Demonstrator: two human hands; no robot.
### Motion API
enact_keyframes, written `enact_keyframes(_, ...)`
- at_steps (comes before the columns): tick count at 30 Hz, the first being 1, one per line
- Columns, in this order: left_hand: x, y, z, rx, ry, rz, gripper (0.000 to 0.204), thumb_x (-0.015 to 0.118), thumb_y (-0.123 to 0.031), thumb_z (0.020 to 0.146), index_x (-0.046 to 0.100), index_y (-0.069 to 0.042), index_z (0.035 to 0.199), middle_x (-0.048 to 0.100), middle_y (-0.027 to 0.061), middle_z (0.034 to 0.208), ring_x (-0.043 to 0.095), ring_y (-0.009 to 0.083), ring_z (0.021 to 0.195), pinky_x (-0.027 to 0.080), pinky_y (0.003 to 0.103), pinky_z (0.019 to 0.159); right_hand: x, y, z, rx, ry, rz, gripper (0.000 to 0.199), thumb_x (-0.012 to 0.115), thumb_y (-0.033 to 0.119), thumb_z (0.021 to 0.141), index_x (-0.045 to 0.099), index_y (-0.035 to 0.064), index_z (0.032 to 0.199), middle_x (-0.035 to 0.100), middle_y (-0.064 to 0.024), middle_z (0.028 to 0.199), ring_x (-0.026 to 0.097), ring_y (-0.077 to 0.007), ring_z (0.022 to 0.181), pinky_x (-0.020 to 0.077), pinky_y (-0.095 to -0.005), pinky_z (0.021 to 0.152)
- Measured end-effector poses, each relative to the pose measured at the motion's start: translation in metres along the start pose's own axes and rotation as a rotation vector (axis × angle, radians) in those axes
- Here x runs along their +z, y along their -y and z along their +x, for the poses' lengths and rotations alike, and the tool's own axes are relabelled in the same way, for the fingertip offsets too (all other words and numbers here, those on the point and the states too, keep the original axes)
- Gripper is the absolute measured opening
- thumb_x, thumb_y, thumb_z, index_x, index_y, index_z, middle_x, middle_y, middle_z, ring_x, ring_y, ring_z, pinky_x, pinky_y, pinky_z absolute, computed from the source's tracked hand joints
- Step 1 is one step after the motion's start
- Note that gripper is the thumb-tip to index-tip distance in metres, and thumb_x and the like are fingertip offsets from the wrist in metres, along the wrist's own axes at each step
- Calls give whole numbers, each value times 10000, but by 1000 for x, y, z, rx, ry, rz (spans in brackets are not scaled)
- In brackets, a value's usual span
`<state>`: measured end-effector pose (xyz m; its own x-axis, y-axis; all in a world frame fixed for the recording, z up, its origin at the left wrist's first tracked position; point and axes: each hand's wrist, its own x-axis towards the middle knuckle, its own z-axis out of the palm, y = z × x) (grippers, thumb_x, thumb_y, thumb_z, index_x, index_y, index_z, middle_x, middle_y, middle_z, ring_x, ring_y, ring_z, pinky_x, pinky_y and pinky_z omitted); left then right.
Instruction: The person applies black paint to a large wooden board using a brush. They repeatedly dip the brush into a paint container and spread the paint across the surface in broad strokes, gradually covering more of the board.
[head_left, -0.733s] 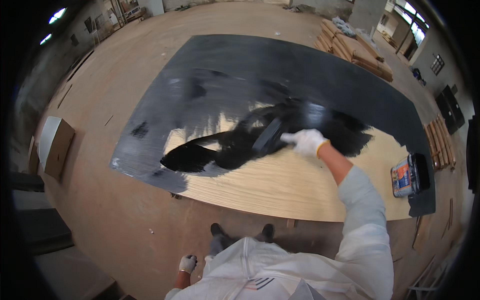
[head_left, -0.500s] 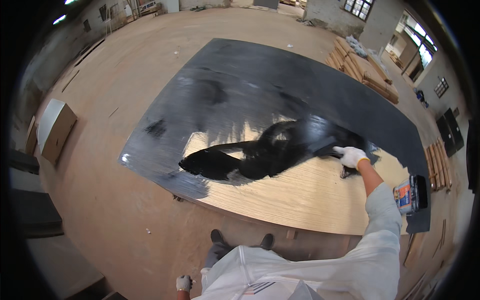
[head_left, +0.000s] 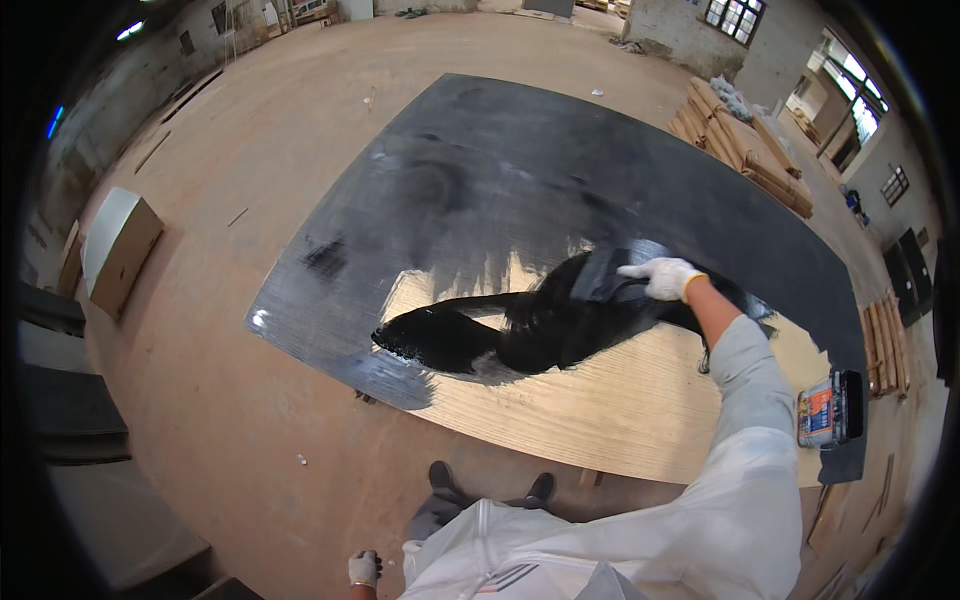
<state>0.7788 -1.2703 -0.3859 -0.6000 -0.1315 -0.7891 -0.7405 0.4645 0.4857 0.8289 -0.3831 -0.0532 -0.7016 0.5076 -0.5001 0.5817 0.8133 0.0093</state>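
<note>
My right hand (head_left: 663, 278), in a white knit glove, is closed round the handle of a wide flat spreader (head_left: 597, 275). Its dark blade rests on a large panel (head_left: 560, 420), over a thick pool of wet black paint (head_left: 440, 340). Whether the edge is bristle or a scraper blade I cannot make out. The panel's far and left parts are black; bare pale wood grain shows along the near side. Down by my left side, away from the panel, hangs my gloved left hand (head_left: 364, 569), its fingers curled with nothing visible in them.
An open paint tub (head_left: 828, 410) stands on the panel's right end. Wrapped board stacks (head_left: 745, 150) lie beyond the far right edge, with more bundles (head_left: 882, 345) at right. A box-shaped piece (head_left: 122, 250) and dark panels (head_left: 70, 405) sit at left. My shoes (head_left: 440, 475) are near the front edge.
My right hand has moved left and slightly away from me, drawing the spreader across the wet black paint. My left hand still hangs at my side, and the view has shifted slightly.
</note>
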Motion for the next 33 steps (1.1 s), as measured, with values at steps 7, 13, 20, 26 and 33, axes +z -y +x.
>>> enact_keyframes(7, 30, 34, -28, 65, 84, 478, 343, 669, -307, 972, 808, 7, 984, 800, 180, 892, 767, 282, 770, 596, 417, 680, -1, -121, 35, 182, -125, 296, 815, 526, -45, 853, 563, 263, 1607, 783, -184, 1250, 750, -343, 1022, 553, -378, 933)
enact_keyframes(13, 61, 49, -72, 8, 34, 472, 299, 671, -275, 973, 792, -1, 978, 779, 157, 850, 737, 262, 709, 575, 407, 623, -18, -50, 51, -16, 3, 57, 893, 550, -15, 812, 537, 395, 1604, 759, -190, 1283, 750, -369, 1081, 563, -383, 980)
enact_keyframes(20, 80, 28, -83, 26, 32, 375, 247, 672, -237, 974, 772, -11, 971, 754, 131, 802, 703, 239, 639, 550, 395, 557, -29, -142, 105, 67, -151, 271, 837, 602, -58, 786, 632, 279, 1552, 802, -169, 1158, 755, -293, 1009, 546, -346, 949)
enact_keyframes(26, 74, 44, -105, -21, 8, 342, 204, 673, -205, 974, 756, -19, 966, 732, 109, 760, 673, 220, 579, 529, 385, 501, -19, 33, 10, -217, 6, -181, 833, 527, 48, 842, 520, 346, 1619, 694, -194, 1426, 684, -367, 1290, 553, -432, 1067)
enact_keyframes(33, 74, 29, -60, -26, 62, 254, 168, 677, -179, 977, 743, -25, 962, 715, 88, 726, 647, 203, 528, 513, 377, 456, -34, 29, 4, 28, 34, -48, 791, 555, 69, 873, 525, 339, 1615, 725, -236, 1324, 704, -376, 1226, 557, -422, 1025)
